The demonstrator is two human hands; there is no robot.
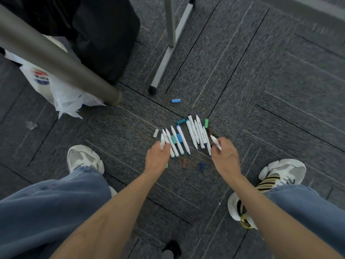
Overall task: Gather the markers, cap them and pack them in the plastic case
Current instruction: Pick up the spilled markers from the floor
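Denim knees (pixel 46 212) framed the bottom of the shot, and both bare forearms stretched out over the grey carpet floor (pixel 261 90). Left hand (pixel 157 157): fingers curled tight round a small bunch (pixel 162 143) of white markers, tips pointing away from the body. Right hand (pixel 224 156): thumb and fingers pinched a single marker (pixel 216 142), tilted, tip up and to the left.

Between the two hands lay the loose markers, flat on the carpet in two rough rows. A left row (pixel 176 143) sat just beside the left hand, teal and blue bands showing; a right row (pixel 196 132) lay packed side by side near the right hand.

Caps were scattered round them: a light blue cap (pixel 176 100) well apart on the far side, a teal cap (pixel 181 121), a green cap (pixel 206 123), a pale cap (pixel 155 133), and nearer the body a brown cap (pixel 184 163) and a dark blue cap (pixel 201 166).

One left sneaker (pixel 85 158) and one right sneaker (pixel 281 170) stood either side. Far left, a grey metal leg (pixel 61 62) met the floor beside a crumpled plastic bag (pixel 61 98).
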